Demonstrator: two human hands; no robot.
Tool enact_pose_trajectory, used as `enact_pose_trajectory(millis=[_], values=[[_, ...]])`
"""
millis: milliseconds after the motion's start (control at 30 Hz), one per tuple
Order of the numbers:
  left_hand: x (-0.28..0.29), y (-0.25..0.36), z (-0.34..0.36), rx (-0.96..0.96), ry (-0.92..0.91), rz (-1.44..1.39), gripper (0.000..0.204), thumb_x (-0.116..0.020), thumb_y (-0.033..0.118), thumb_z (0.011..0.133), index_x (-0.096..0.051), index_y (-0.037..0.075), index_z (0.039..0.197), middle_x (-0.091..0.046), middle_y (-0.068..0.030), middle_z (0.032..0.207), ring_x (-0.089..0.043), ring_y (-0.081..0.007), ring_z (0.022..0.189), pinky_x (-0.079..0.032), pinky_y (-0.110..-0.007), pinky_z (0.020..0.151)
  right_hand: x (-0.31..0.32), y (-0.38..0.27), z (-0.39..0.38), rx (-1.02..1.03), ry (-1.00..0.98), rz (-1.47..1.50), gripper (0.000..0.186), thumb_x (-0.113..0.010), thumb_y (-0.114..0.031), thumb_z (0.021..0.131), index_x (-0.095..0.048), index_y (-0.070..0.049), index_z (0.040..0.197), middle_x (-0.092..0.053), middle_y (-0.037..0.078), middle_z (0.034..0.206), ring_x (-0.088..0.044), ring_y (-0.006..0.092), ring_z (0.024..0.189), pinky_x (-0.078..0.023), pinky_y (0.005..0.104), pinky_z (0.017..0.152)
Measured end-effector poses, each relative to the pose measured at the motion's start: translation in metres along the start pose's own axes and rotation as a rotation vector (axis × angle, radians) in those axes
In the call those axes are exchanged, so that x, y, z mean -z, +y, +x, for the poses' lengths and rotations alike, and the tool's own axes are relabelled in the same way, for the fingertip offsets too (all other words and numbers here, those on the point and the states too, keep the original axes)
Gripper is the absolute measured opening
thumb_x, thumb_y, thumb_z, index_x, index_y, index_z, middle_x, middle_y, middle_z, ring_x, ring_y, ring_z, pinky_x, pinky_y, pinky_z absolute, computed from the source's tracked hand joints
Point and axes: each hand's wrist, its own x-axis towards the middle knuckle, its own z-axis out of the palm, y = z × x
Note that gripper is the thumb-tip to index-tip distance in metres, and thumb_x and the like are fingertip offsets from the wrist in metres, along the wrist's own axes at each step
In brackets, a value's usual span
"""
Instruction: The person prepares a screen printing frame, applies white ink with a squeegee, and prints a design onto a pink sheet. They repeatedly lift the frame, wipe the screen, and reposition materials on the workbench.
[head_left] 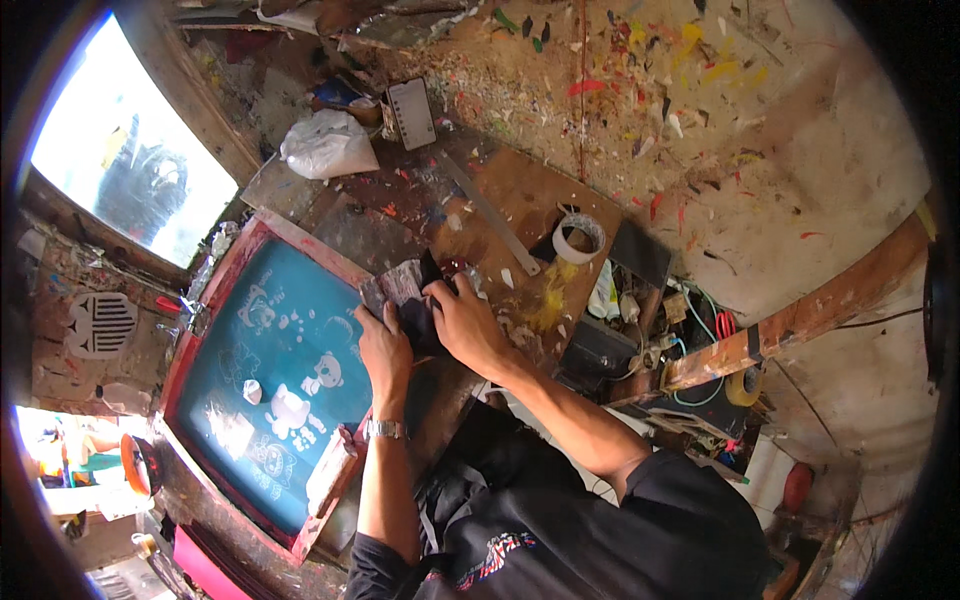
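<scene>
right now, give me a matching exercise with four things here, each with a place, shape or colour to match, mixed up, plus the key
Things
1. screen-printing frame
2. metal ruler
3. tape roll
4. grey block

Clues
A. white and ring-shaped
B. at the fingers of the left hand
C. red edge, teal middle
D. long, straight and narrow

Pairs: 1-C, 2-D, 3-A, 4-B

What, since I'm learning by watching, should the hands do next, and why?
Probably draw the dark cloth along the block with the right hand: it already has the cloth, the left hand is at the block's end, and the block looks blotchy.
</scene>
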Motion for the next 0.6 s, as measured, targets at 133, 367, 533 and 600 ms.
enact_pose_trajectory(millis=[133, 367, 533, 600], values=[[-0.017, 0.006, -0.012, -0.045, -0.076, -0.039, 0.043, -0.049, 0.034, 0.107, -0.04, -0.004, 0.124, -0.065, -0.0413, 0.09, -0.063, -0.0594, 0.089, -0.047, -0.064, 0.074, -0.016, 0.042, 0.064, -0.098, 0.056, 0.042, 0.023, -0.062, -0.017, 0.097, -0.058, -0.004, 0.116, -0.065, 0.027, 0.105, -0.065, 0.0494, 0.095, -0.052, 0.0553, 0.078], [-0.012, 0.002, -0.013, 0.061, 0.022, -0.122, 0.044, -0.051, 0.03, 0.106, -0.039, -0.005, 0.128, -0.065, -0.0421, 0.091, -0.063, -0.06, 0.089, -0.048, -0.064, 0.076, -0.022, 0.011, 0.009, -0.144, 0.148, -0.039, 0.026, -0.062, -0.016, 0.098, -0.057, 0.0, 0.118, -0.067, 0.029, 0.105, -0.065, 0.0505, 0.096, -0.052, 0.0549, 0.079], [-0.014, 0.0, -0.01, 0.068, 0.021, -0.172, 0.048, -0.052, 0.033, 0.106, -0.038, -0.005, 0.131, -0.065, -0.0424, 0.098, -0.063, -0.0587, 0.098, -0.049, -0.063, 0.083, 0.026, 0.004, -0.062, -0.1, 0.031, 0.065, 0.024, -0.062, -0.011, 0.096, -0.058, 0.002, 0.117, -0.069, 0.026, 0.102, -0.067, 0.0451, 0.098, -0.053, 0.0491, 0.082], [-0.003, -0.004, -0.017, 0.007, 0.031, -0.242, 0.048, -0.052, 0.033, 0.106, -0.038, -0.004, 0.133, -0.066, -0.0413, 0.1, -0.063, -0.0584, 0.1, -0.048, -0.062, 0.083, 0.048, 0.015, -0.079, -0.115, -0.021, 0.257, 0.024, -0.062, -0.01, 0.095, -0.06, 0.002, 0.115, -0.071, 0.019, 0.098, -0.07, 0.033, 0.096, -0.054, 0.0417, 0.085]])
